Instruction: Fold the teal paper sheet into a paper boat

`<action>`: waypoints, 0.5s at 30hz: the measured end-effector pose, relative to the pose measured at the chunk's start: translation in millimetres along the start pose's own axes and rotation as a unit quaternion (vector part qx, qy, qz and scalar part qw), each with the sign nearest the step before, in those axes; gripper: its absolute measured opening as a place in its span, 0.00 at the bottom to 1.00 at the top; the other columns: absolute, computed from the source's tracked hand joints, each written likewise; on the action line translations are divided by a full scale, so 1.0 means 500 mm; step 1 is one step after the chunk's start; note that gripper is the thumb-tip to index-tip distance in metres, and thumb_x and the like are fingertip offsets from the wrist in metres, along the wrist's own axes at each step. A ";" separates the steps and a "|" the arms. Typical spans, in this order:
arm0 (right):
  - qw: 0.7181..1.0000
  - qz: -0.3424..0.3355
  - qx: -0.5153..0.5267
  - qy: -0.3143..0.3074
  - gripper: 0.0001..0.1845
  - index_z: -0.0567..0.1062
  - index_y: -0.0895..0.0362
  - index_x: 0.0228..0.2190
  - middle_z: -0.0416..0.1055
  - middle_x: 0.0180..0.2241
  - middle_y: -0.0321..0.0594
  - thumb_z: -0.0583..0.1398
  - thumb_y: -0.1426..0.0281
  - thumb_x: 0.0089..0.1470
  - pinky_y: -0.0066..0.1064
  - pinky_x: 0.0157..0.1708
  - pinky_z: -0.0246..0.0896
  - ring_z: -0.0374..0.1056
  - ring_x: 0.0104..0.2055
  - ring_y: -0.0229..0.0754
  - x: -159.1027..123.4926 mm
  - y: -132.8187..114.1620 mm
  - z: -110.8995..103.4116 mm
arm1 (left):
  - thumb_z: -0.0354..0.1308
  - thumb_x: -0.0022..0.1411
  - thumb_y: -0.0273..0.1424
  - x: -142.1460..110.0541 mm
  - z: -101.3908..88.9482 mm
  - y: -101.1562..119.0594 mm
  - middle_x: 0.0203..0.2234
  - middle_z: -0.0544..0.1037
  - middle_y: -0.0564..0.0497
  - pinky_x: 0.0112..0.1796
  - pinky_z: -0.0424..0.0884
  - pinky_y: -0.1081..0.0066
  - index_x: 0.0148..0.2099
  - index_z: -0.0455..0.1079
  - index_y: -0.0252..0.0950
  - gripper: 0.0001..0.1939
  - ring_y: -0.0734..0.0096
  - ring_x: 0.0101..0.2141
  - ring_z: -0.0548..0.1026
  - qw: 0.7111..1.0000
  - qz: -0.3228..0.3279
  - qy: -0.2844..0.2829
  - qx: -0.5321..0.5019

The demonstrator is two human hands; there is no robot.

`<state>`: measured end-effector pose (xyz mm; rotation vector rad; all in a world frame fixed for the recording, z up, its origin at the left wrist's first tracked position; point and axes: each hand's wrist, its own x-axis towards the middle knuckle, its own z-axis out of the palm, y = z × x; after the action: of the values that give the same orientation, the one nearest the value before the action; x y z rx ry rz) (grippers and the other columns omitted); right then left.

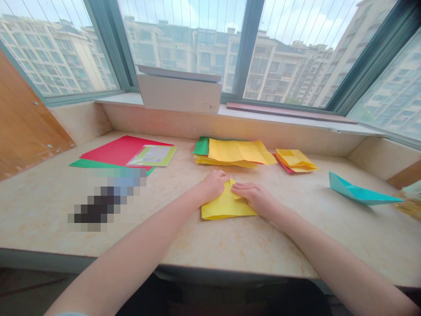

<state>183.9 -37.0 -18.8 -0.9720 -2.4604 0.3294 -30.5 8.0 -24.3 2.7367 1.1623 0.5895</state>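
Note:
A folded sheet of yellow paper (219, 207) lies on the stone counter in front of me, its upper part turned over into a small flap. My left hand (215, 182) is closed at the paper's upper left, fingers curled against its top edge. Close beside it, my right hand (251, 193) grips the paper near the small flap on the right, with its fingers pressed together. The hands cover both upper corners, so the folds beneath them are partly hidden.
Behind the hands lie creased yellow sheets (240, 151) with green paper. Folded yellow paper (294, 160) sits to their right, and a teal paper boat (360, 191) further right. Red sheets (115, 149) and a clear packet (154, 156) lie left. A white box (179, 92) stands on the sill.

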 end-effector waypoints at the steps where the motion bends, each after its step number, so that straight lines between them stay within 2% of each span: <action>1: 1.000 -0.002 0.006 0.004 0.23 0.77 0.53 0.50 0.72 0.53 0.44 0.58 0.80 0.55 0.47 0.59 0.63 0.70 0.56 0.51 -0.001 0.001 0.000 | 0.49 0.61 0.19 0.001 0.003 -0.001 0.49 0.75 0.39 0.54 0.66 0.61 0.50 0.75 0.31 0.18 0.57 0.51 0.71 1.000 -0.001 0.001 0.007; 10: 0.999 -0.039 0.001 0.004 0.24 0.76 0.54 0.52 0.72 0.54 0.44 0.57 0.81 0.57 0.44 0.59 0.64 0.70 0.56 0.50 -0.007 0.014 0.003 | 0.51 0.61 0.20 0.006 0.016 -0.007 0.47 0.75 0.42 0.54 0.67 0.63 0.49 0.75 0.32 0.17 0.60 0.49 0.71 1.000 -0.002 0.011 0.025; 15: 0.999 -0.036 -0.015 -0.019 0.23 0.76 0.54 0.52 0.72 0.54 0.44 0.56 0.81 0.58 0.43 0.60 0.63 0.69 0.56 0.50 -0.004 0.013 -0.001 | 0.49 0.62 0.19 0.007 0.016 -0.005 0.44 0.76 0.40 0.50 0.69 0.60 0.46 0.75 0.31 0.15 0.58 0.46 0.72 0.999 0.011 0.004 0.031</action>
<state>189.2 -33.7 -21.6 -0.8932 -2.5337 0.2907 -26.8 12.5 -31.1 2.8051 1.1740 0.5777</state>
